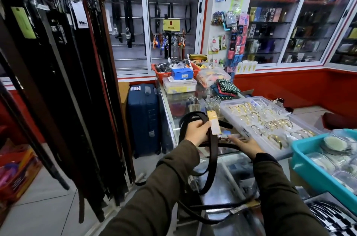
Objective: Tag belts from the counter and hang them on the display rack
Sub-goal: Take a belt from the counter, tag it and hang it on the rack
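Note:
My left hand (pixel 197 132) grips a dark brown belt (pixel 211 160) that loops above it and hangs down past the glass counter (pixel 218 183). A yellow and white tag (pixel 213 122) sits on the belt just right of my fingers. My right hand (pixel 244 144) lies over the counter at the belt's buckle end (pixel 224 136), fingers around the strap. More dark belts (pixel 218 206) lie across the counter near me. The display rack (pixel 63 81) on the left is full of hanging dark belts, some with tags.
A clear tray of gold bangles (pixel 270 121) sits right of my hands, a teal bin (pixel 301 160) beyond it. A blue suitcase (pixel 144 117) stands between rack and counter. Boxes and a red basket (pixel 196 70) crowd the counter's far end.

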Demonstrator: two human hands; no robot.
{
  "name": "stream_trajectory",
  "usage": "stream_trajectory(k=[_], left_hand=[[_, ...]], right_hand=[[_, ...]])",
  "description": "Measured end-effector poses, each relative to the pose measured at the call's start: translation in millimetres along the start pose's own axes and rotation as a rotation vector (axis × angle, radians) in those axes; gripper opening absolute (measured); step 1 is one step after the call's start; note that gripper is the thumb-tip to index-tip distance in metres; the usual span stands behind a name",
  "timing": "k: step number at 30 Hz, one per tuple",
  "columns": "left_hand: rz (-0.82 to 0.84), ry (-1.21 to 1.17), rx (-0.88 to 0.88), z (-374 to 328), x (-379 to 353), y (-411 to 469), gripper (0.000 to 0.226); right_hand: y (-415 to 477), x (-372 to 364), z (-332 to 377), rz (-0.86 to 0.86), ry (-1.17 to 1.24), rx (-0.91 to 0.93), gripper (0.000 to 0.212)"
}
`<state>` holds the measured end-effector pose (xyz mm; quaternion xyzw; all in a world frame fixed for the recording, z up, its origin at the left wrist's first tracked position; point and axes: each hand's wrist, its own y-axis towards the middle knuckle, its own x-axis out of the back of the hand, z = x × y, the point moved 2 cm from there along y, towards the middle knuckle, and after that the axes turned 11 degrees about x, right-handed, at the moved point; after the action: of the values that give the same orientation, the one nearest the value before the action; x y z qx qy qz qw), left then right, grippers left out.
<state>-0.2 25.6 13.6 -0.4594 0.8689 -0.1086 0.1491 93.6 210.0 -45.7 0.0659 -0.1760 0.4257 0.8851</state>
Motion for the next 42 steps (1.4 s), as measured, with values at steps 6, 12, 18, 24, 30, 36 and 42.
stream_trajectory(k=[6,12,18,24,30,36,42], left_hand=[[0.047,-0.122,-0.134,-53,18,-21,0.012],[0.012,-0.101,-0.298,-84,42,-33,0.019],[-0.071,0.055,-0.478,-103,68,-43,0.03],[-0.273,0.206,-0.574,-128,113,-58,0.031],[-0.468,0.562,-0.523,-142,165,-90,0.033],[-1.085,0.732,-0.433,-157,217,-146,0.049],[-0.679,0.457,-0.655,-178,238,-164,0.032]], right_hand=[[-1,0,-14,0.019,-0.318,-0.076,0.056],[-1,-20,50,-0.04,-0.068,0.161,0.033],[-23,-64,190,0.135,0.495,0.538,0.029],[-29,-114,254,0.144,0.502,0.71,0.029],[-33,-163,277,0.179,0.476,0.835,0.019],[-43,-208,299,0.343,0.569,0.864,0.018],[-56,-239,332,0.468,0.686,0.824,0.028]])
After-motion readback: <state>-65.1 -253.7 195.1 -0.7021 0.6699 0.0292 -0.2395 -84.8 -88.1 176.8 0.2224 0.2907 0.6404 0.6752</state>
